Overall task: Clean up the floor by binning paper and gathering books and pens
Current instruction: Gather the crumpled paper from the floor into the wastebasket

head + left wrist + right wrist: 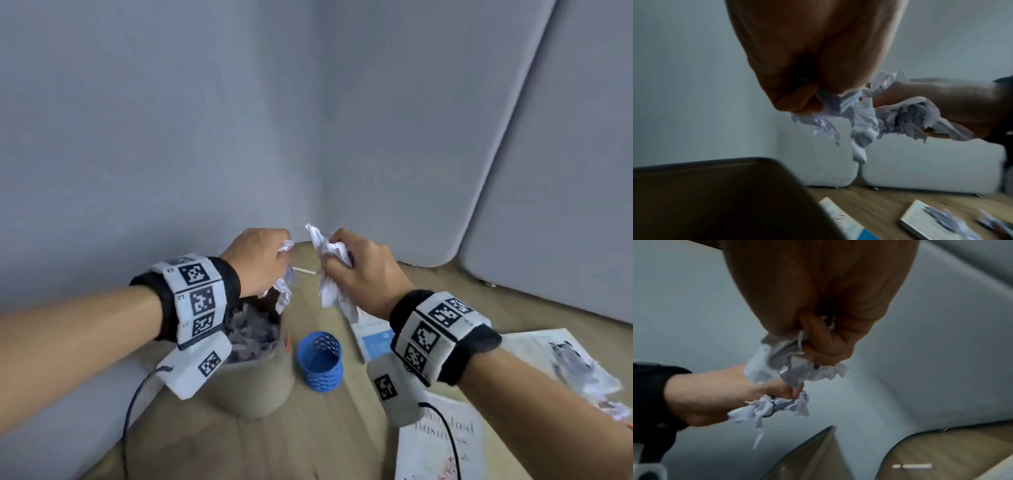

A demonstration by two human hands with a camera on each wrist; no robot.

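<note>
1. Pale wood-plank floor (329,428), bounded by grey-white walls. It carries everything below.
2. Open white-paged books: one (442,445) at 5 o'clock in the head view, a second (534,346) at 3 o'clock with crumpled scraps on it, a third with a light-blue cover (375,339) near centre. Judged stiff and heavy enough to lift by the spine or edge.
3. Beige cylindrical waste bin (253,394), at 7 o'clock of centre, already heaped with crumpled paper.
4. Blue perforated plastic pen cup (320,363), upright, just beside the bin at its 3 o'clock.
5. Right hand (363,270), raised, knuckles up, fingers curled round a wad of crumpled white paper (330,274). It hangs over the floor, short of the bin.
6. Left hand (260,263), fisted round a smaller crumpled white wad (282,291), poised above the bin's far rim. The paper is judged light, soft and crushable, so any grip serves.
7. Thin white pen (304,270) lying on the floor at 12 o'clock of the cup.
</note>
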